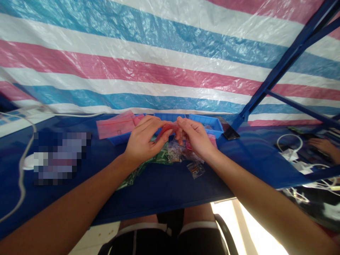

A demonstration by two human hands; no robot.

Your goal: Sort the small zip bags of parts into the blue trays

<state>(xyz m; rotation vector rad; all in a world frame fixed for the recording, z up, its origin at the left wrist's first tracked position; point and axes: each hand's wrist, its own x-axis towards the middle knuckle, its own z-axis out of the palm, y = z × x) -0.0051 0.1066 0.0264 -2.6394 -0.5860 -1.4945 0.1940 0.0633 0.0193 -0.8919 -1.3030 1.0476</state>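
Observation:
Between my two hands, above the blue table, is a small pink plastic bag (169,126). My left hand (145,136) pinches its left side between thumb and fingers. At the bag's right edge, my right hand (195,136) grips with thumb and fingertips. Below the hands lie green plastic packets (160,156) and clear packets (175,154) with small contents I cannot make out. One separate clear packet (196,170) lies nearer the front edge. Larger pink bags (117,124) rest on the left blue bin, left of my left hand.
A middle blue bin (170,116) and a right blue bin (209,124) stand behind my hands. A dark phone-like slab (230,131) lies beside them. White cables (22,177) run at far left. Blue metal bars (276,74) rise at right, near another person's hand (322,145).

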